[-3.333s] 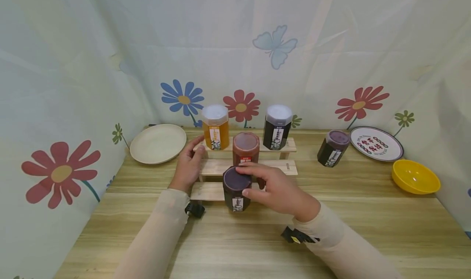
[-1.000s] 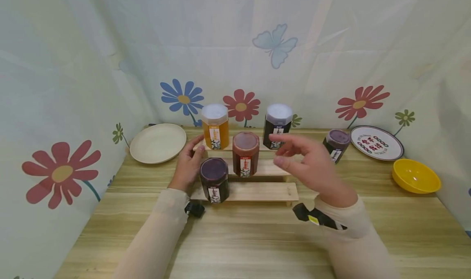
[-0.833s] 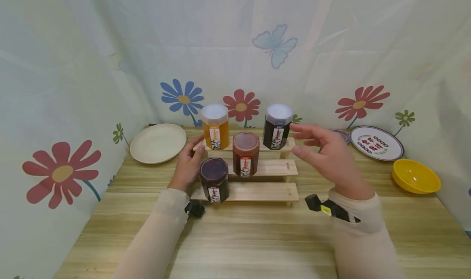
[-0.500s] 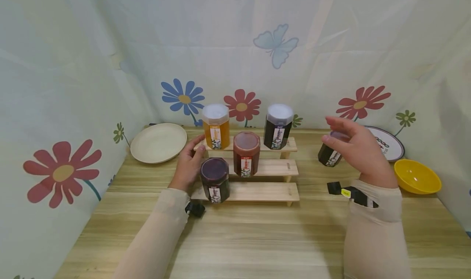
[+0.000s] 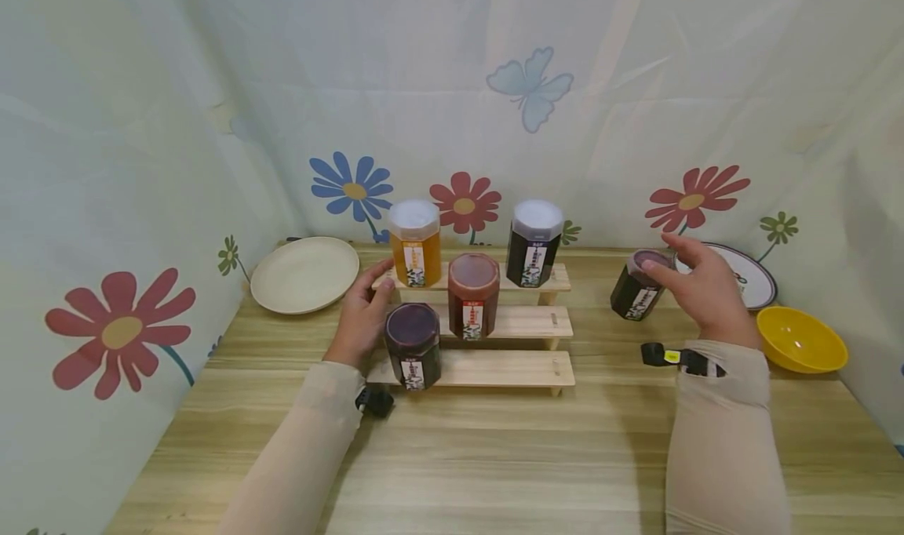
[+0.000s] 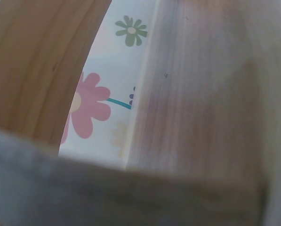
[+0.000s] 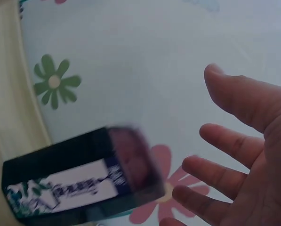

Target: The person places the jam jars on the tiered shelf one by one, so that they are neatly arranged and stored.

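Observation:
My left hand (image 5: 359, 319) holds the left end of a three-step wooden stand (image 5: 508, 369), thumb in front of the top step. The left wrist view shows only close, blurred wood. At the right, my right hand (image 5: 713, 296) is beside a dark jar (image 5: 628, 292) with a purple lid, its thumb over the lid's edge in the head view. In the right wrist view its fingers are spread and apart from that jar (image 7: 60, 188). On the stand are an amber jar (image 5: 417, 262), a black jar (image 5: 530, 262), a red-brown jar (image 5: 472, 303) and a dark purple-lidded jar (image 5: 412, 354).
A cream plate (image 5: 304, 276) lies at the back left of the wooden table (image 5: 494, 464). A printed plate (image 5: 759, 288), partly hidden by the right hand, and a yellow bowl (image 5: 801, 339) are at the right. A flowered curtain (image 5: 424, 88) surrounds the table.
The dark purple-lidded jar was set on the left of the bottom step and released. My right hand then moved right to the jar on the table. My left hand stayed put.

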Demonstrator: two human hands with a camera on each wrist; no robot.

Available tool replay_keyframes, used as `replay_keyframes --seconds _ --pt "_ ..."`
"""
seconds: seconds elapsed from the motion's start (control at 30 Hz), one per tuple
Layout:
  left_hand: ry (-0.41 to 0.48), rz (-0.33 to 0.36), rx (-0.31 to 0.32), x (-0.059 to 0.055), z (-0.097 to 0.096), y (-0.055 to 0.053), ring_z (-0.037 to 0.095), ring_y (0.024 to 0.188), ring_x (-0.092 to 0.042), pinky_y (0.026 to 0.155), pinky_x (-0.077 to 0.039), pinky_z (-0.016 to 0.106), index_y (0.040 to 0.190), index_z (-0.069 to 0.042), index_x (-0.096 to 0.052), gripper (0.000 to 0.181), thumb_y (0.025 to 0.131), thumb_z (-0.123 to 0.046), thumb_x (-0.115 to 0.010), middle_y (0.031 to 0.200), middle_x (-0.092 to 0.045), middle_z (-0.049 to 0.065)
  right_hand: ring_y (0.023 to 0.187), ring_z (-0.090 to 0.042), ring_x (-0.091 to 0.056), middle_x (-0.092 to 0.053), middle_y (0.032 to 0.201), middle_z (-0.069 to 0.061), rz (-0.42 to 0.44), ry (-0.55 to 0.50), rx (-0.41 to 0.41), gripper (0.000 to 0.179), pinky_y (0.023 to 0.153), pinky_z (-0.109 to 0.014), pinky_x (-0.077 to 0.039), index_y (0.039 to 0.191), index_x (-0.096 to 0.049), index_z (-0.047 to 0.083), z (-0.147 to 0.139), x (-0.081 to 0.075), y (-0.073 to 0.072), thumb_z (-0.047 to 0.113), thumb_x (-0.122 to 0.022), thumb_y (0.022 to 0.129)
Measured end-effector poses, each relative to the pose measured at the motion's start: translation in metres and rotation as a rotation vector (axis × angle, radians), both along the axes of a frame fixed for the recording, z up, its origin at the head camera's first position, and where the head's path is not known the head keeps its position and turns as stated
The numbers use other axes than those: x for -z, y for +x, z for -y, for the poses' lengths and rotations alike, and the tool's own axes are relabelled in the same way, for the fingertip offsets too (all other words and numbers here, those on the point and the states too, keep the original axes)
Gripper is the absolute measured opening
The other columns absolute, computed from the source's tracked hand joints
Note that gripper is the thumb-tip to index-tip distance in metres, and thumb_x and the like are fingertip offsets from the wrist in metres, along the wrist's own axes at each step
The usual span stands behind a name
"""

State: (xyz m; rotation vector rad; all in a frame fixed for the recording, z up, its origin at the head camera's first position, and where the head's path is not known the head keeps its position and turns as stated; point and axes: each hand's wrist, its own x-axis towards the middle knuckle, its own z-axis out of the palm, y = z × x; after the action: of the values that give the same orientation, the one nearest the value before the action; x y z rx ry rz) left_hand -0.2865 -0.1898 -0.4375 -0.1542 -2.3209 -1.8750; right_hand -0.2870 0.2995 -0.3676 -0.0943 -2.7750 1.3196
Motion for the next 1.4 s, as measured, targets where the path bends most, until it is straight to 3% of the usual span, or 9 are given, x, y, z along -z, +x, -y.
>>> replay_keyframes --seconds 0.13,0.47,0.7,1.0,1.4 --pt "0.007 -0.007 0.002 0.000 0.000 0.000 0.042 0.112 -0.052 0.084 -0.043 0.025 0.160 -0.009 -0.045 0.048 0.114 -0.021 -0.049 0.152 -0.052 0.017 0.157 -0.051 -0.018 -0.019 0.174 -0.020 0.017 -0.011 0.020 0.085 0.117 -0.074 -0.027 0.170 -0.022 0.024 -0.007 0.013 -0.007 0.052 -0.065 0.102" --pt "0.015 0.010 -0.002 0.003 0.000 -0.002 0.048 0.117 -0.051 0.085 -0.043 0.026 0.161 -0.009 -0.044 0.049 0.114 -0.021 -0.049 0.151 -0.052 0.018 0.146 -0.052 -0.037 -0.031 0.167 -0.030 -0.011 0.008 -0.008 0.082 0.116 -0.068 -0.034 0.169 -0.027 0.015 -0.014 0.037 -0.023 0.046 -0.066 0.103" --pt "-0.012 -0.065 -0.011 0.029 0.008 -0.020 0.026 0.101 -0.054 0.083 -0.045 0.027 0.158 -0.019 -0.050 0.048 0.112 -0.033 -0.053 0.142 -0.058 0.011 0.146 -0.051 -0.036 -0.032 0.167 -0.028 -0.005 0.021 0.010 0.071 0.116 -0.068 -0.034 0.166 -0.035 0.013 -0.015 0.042 -0.027 0.037 -0.065 0.106" --pt "-0.016 -0.056 -0.016 0.029 0.008 -0.019 0.026 0.105 -0.055 0.085 -0.046 0.026 0.159 -0.019 -0.049 0.049 0.113 -0.034 -0.052 0.148 -0.056 0.010 0.142 -0.048 -0.039 -0.035 0.163 -0.029 -0.004 -0.024 0.043 0.081 0.116 -0.066 -0.037 0.165 -0.037 0.011 -0.011 0.046 -0.029 0.042 -0.074 0.100" --pt "-0.015 -0.078 -0.021 0.031 0.008 -0.021 0.026 0.104 -0.056 0.083 -0.047 0.025 0.157 -0.019 -0.051 0.046 0.113 -0.030 -0.052 0.149 -0.057 0.008 0.141 -0.048 -0.042 -0.035 0.163 -0.031 0.004 -0.038 -0.022 0.084 0.116 -0.065 -0.037 0.166 -0.032 0.010 -0.013 0.049 -0.031 0.040 -0.074 0.100"
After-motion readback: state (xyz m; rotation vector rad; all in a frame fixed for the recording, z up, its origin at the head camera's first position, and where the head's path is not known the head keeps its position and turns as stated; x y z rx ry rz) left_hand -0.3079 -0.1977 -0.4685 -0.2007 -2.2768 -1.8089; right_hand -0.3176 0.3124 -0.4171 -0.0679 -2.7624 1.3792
